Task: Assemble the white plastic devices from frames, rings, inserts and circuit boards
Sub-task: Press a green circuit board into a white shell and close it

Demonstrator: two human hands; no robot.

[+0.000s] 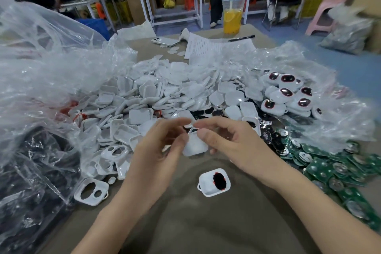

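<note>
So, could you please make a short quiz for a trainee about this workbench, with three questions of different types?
1. True or false: the left hand and the right hand together hold one white piece above the table.
2. Which parts lie heaped on the right side of the table? A) red caps B) green circuit boards C) yellow cups
3. Fill in: the white frame lying alone nearest the person has a ___ insert in its opening.
Key: 1 true; 2 B; 3 black.
</note>
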